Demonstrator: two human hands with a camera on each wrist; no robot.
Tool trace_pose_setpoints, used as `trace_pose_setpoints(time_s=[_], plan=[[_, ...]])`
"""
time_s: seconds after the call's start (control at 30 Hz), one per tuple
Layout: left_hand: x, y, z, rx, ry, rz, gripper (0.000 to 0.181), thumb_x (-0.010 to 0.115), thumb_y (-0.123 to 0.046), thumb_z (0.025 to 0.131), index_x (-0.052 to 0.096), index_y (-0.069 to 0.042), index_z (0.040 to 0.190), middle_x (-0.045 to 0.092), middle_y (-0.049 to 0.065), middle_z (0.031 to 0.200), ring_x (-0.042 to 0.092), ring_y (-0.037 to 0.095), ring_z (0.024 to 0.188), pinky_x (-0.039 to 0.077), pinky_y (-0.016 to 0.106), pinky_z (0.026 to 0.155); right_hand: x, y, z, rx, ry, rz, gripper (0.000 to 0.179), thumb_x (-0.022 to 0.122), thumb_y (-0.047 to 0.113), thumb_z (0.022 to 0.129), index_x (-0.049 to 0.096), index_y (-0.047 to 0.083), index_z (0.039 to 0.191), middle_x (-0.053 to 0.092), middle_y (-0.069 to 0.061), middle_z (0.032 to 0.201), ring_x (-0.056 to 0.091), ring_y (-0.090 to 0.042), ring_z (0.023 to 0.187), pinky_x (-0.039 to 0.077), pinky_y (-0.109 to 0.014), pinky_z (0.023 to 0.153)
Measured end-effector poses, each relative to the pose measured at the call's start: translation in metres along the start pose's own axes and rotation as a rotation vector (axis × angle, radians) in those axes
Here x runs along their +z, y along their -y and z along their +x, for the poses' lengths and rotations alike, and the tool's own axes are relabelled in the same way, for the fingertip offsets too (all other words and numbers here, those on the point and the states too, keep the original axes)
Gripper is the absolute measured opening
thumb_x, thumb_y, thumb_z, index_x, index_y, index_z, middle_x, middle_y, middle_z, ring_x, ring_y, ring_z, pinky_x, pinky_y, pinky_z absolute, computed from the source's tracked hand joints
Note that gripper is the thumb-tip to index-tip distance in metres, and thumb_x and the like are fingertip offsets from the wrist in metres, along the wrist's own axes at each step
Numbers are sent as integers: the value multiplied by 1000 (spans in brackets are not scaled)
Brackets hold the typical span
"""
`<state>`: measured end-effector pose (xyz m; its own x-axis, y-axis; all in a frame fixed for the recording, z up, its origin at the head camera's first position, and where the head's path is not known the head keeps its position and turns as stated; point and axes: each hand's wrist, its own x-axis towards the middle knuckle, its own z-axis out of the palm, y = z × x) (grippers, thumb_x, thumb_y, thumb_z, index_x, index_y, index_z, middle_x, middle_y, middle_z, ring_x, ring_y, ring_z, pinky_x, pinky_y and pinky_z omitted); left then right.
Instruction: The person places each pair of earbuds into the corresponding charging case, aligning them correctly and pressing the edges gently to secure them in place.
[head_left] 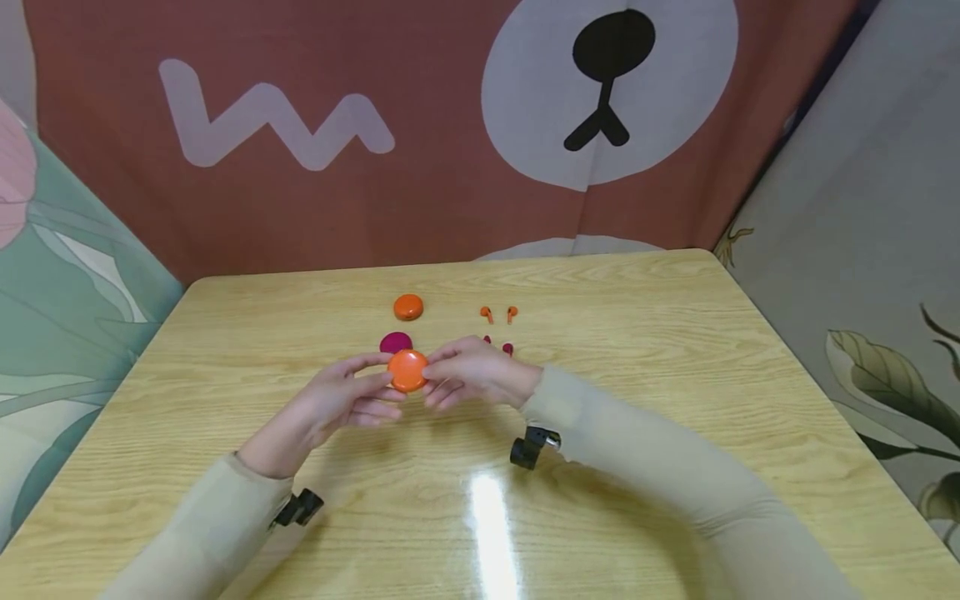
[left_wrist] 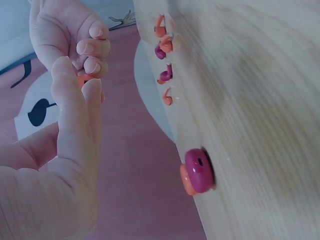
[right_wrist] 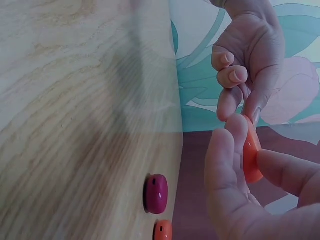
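Above the table, both hands hold one round, glossy orange earbud case [head_left: 408,370], its lid looking closed. My left hand [head_left: 337,398] pinches its left edge between thumb and fingers. At the opposite edge, my right hand [head_left: 474,372] grips it the same way; the right wrist view shows the case [right_wrist: 252,159] edge-on between thumb and fingers. Just behind the held case, a magenta earbud case [head_left: 395,342] rests on the table, partly covered in the head view. Farther back sits a second orange case [head_left: 408,307].
Two orange earbuds [head_left: 512,314] lie to the right of the far orange case. Magenta earbuds [head_left: 507,348] lie nearer, partly hidden by the right hand. In the left wrist view, several orange and magenta earbuds [left_wrist: 167,73] show. The wooden table's [head_left: 637,333] far edge meets a printed curtain.
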<state>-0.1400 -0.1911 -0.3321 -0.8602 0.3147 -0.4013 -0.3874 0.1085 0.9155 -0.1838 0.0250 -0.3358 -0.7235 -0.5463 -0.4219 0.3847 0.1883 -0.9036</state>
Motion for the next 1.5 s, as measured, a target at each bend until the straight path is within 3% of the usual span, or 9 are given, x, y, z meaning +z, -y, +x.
trace_pose_setpoints(time_s=[0.4, 0.7, 0.9, 1.07, 1.23, 1.5], plan=[[21, -15, 5, 53, -72, 86, 50, 54, -16, 101, 34, 2, 144, 72, 15, 100, 72, 19, 74, 58, 31, 70, -17, 10, -13, -53, -19, -61, 27, 57, 7, 98, 58, -8, 120, 68, -24, 95, 68, -18, 68, 58, -37, 74], [36, -24, 12, 103, -123, 116, 49, 57, -16, 100, 40, -1, 144, 72, 10, 92, 72, 18, 68, 57, 28, 64, -29, 16, -22, -98, -41, -86, 31, 57, 7, 98, 52, -9, 123, 67, -24, 96, 68, -18, 69, 58, -38, 75], [47, -28, 17, 150, -125, 123, 47, 57, -14, 100, 43, -3, 143, 71, 12, 90, 71, 18, 66, 57, 27, 61, -37, 20, -30, -120, -59, -111, 29, 57, 6, 97, 54, -9, 122, 66, -24, 97, 66, -16, 68, 58, -35, 73], [56, -32, 21, 192, -132, 105, 44, 57, -14, 99, 45, -5, 141, 72, 17, 92, 71, 19, 64, 57, 28, 60, -44, 23, -38, -148, -83, -122, 27, 57, 7, 97, 56, -10, 118, 67, -15, 87, 66, -17, 69, 58, -34, 72], [66, -37, 25, 236, -143, 109, 43, 58, -13, 99, 48, -6, 139, 72, 14, 89, 71, 19, 62, 57, 27, 58, -51, 26, -47, -169, -110, -116, 28, 57, 7, 97, 56, -13, 117, 66, -13, 85, 67, -18, 70, 57, -33, 73], [83, -44, 34, 247, -138, 80, 43, 59, -12, 98, 48, -6, 139, 72, 15, 88, 71, 21, 62, 56, 26, 56, -65, 24, -57, -184, -150, -101, 32, 57, 7, 97, 53, -13, 122, 65, -14, 88, 64, -18, 70, 57, -32, 72]])
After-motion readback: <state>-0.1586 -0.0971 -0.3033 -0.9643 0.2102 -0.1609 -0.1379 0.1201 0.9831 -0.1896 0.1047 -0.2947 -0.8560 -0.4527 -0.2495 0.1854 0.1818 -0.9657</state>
